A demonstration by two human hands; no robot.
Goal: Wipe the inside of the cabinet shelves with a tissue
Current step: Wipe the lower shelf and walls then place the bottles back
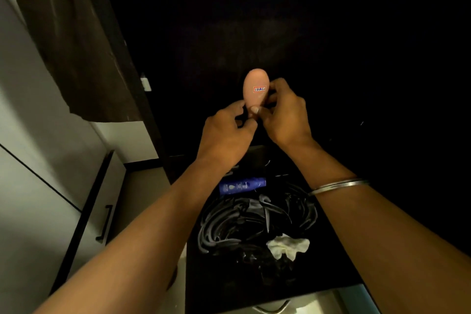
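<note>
- The dark cabinet interior [280, 20] fills most of the view; its shelves are too dim to make out.
- A tangled pile of black hangers [244, 224] lies below, with a dark blue lotion bottle [242, 185] just behind it.
- The left hand [226, 135] and right hand [283, 112] both pinch a peach oval plastic object [256, 90] bearing a small label.
- The crumpled white tissue [288, 246] rests on the hangers, held by neither hand; it looks light, soft and easily torn, so bunching it at the middle seems best.

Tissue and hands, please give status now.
Both hands, left hand and right hand, hold pink object. Tissue lies untouched on black hangers.
</note>
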